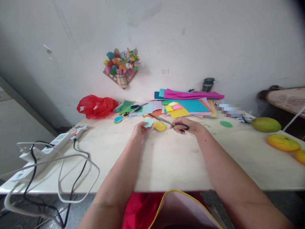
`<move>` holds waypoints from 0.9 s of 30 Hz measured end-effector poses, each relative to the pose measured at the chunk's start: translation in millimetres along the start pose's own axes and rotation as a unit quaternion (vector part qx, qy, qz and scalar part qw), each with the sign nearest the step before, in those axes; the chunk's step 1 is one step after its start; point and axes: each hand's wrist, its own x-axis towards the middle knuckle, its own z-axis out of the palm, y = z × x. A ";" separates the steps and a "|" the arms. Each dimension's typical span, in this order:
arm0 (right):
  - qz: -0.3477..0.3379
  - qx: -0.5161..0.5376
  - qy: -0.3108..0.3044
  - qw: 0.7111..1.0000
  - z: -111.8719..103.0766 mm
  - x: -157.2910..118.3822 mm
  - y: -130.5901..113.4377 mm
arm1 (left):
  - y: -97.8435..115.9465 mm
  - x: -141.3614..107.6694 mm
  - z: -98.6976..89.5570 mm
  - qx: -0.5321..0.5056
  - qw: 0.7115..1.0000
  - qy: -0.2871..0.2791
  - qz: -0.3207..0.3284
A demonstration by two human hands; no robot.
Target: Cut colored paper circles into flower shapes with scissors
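Note:
Between its fingers my left hand pinches a light blue paper flower with a scalloped edge. My right hand is closed round the dark handles of a pair of scissors, whose blades point left toward the flower. Just below the blades lies a yellow paper circle on the table. Behind the hands, sheets of coloured paper are stacked, with small yellow, green and pink pieces on top. A second pair of scissors rests among papers to the left.
A red plastic bag sits at the back left. A power strip with tangled cords runs along the left side. On the right are a green circle, a green mango and yellow fruit. A dark cup stands by the wall.

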 end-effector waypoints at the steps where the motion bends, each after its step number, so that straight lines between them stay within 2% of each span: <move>1: -0.020 0.025 0.035 0.999 2.6 4.2 1.2 | -1.6 -0.3 1.4 -0.005 1.000 0.002 0.001; 5: -0.050 0.119 0.221 0.967 28.2 29.1 5.6 | -9.0 -2.9 8.7 -0.015 1.000 0.012 0.006; 8: -0.038 0.164 0.290 0.942 50.2 42.6 5.2 | -13.0 -5.4 14.0 -0.024 0.999 0.024 0.009; 13: -0.046 0.225 0.312 0.922 66.9 46.3 0.2 | -17.3 -7.4 18.8 -0.016 1.000 0.024 0.001; 18: -0.066 0.227 0.318 0.918 69.0 45.8 -1.9 | -21.4 -8.9 21.7 -0.011 1.000 0.009 -0.010; 27: -0.062 0.245 0.317 0.914 71.2 46.3 -2.0 | -23.5 -8.9 22.0 -0.004 1.000 0.005 -0.018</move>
